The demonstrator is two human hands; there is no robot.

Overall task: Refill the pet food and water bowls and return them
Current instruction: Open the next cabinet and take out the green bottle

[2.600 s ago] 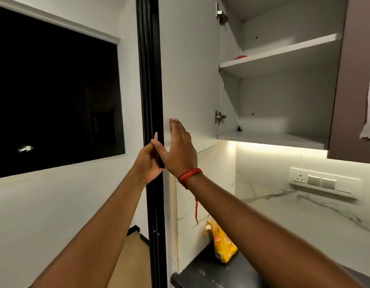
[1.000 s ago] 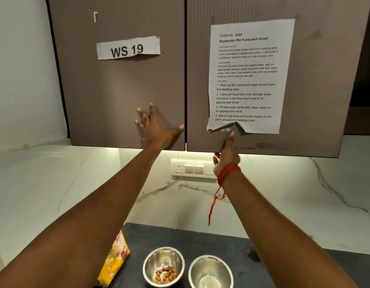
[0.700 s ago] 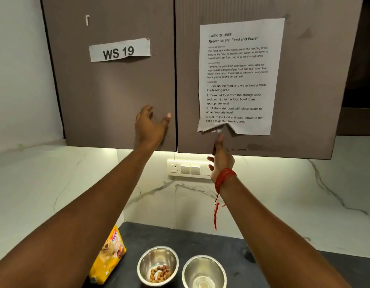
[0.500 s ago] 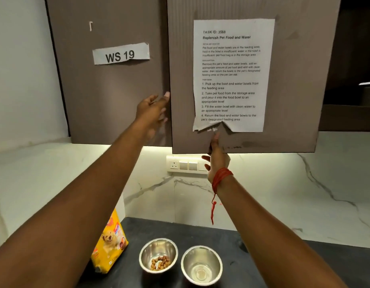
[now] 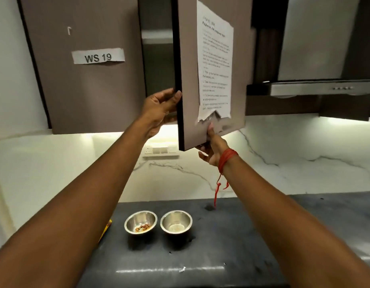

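Observation:
Two steel bowls stand side by side on the dark counter [image 5: 231, 235]. The food bowl [image 5: 140, 222] on the left holds a few brown kibbles; the water bowl [image 5: 176, 222] on the right looks nearly empty. Only a yellow sliver of the pet food bag [image 5: 106, 227] shows past my left forearm. Overhead, the right cabinet door [image 5: 189, 84] is swung open toward me. My left hand [image 5: 159, 110] grips the door's free edge. My right hand [image 5: 211, 146] holds the door's bottom edge, thumb on its face.
A paper task sheet [image 5: 215, 59] is taped to the open door. The left cabinet door [image 5: 88, 90] is shut and carries a "WS 19" label [image 5: 98, 56]. A steel range hood [image 5: 317, 88] hangs at the right. A socket strip [image 5: 161, 151] sits on the marble backsplash.
The left door was shut first. Then my right hand pulled the right door out from below, my left hand took its edge, and the door swung wide open.

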